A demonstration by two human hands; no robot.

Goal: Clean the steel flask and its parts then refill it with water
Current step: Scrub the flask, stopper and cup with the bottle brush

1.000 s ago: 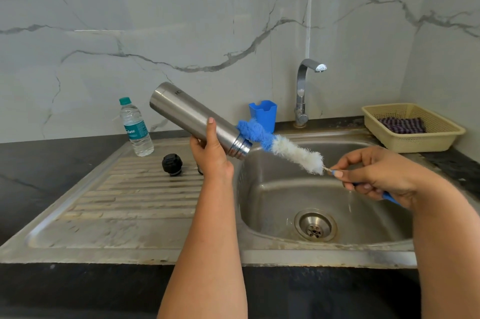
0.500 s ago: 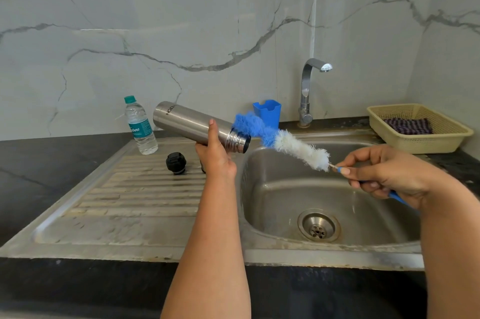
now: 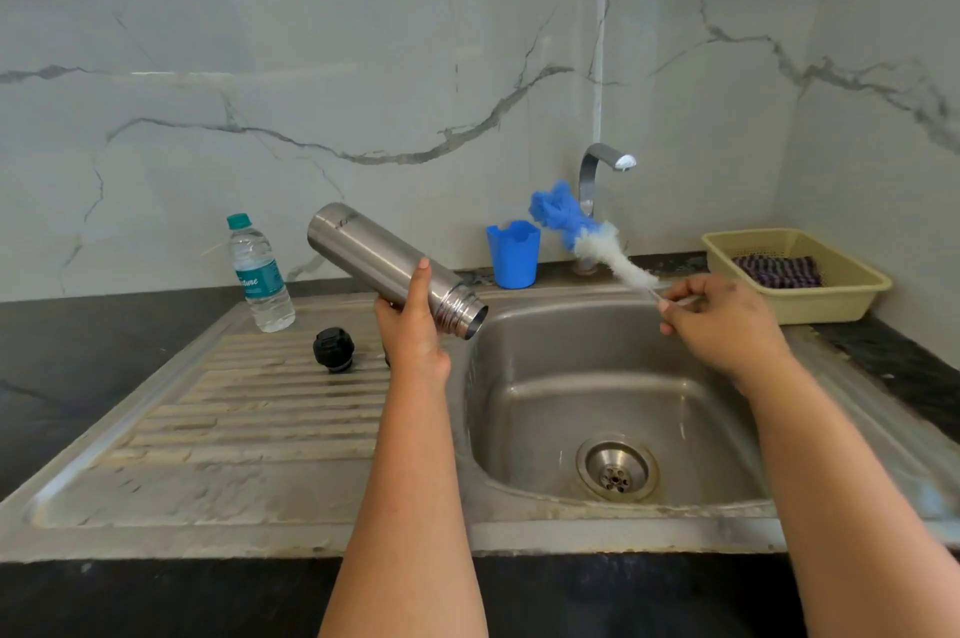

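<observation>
Left hand (image 3: 413,325) wraps the cylindrical brushed-steel flask (image 3: 387,268), thumb up along the body; it is held tilted, open threaded mouth aimed down over the left rim of the stainless steel sink (image 3: 613,408). Right hand (image 3: 722,320) pinches the thin handle of the blue-and-white fluffy bottle brush (image 3: 587,232), head raised toward the chrome tap (image 3: 597,180) behind the sink, clear of the flask.

Risks: wet steel could slip through the one-handed hold and drop into the sink; the brush may flick drips onto the wall. Round black plastic cap (image 3: 333,349) sits on the drainboard left of the sink, probably unwashed.
</observation>
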